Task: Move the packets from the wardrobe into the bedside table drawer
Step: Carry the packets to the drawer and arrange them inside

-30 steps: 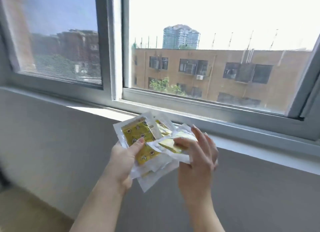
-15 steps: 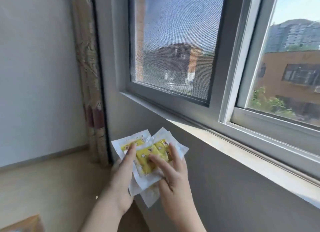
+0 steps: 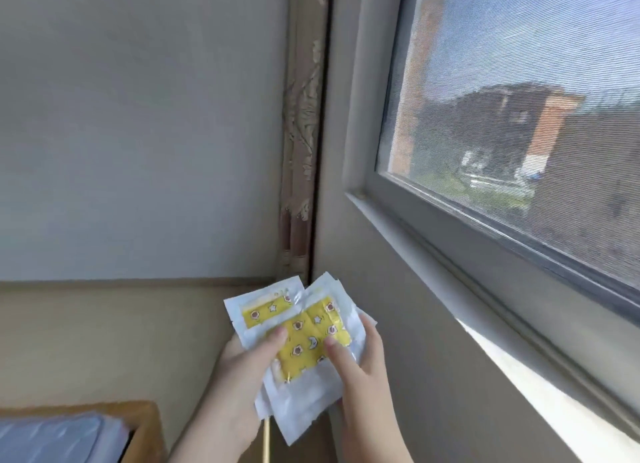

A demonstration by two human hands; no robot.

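The window [image 3: 519, 157] is sliding rightward as I'm turning; my left grip [image 3: 242, 369] and right grip [image 3: 363, 376] are both pinching the yellow packets [image 3: 308, 338], thumbs on top.

I saw the packets [image 3: 304, 338] carried clear of any surface, fanned between both hands at lower centre: the left hand [image 3: 242, 369] gripped their left side with its thumb on top, and the right hand [image 3: 360, 369] held the right edge. Behind them, the pale beige floor [image 3: 104, 341] filled the lower left of the frame. In the bottom left corner stood a wooden-rimmed piece of furniture [image 3: 145, 417], with a blurred bluish-white thing [image 3: 52, 435] lying on it.
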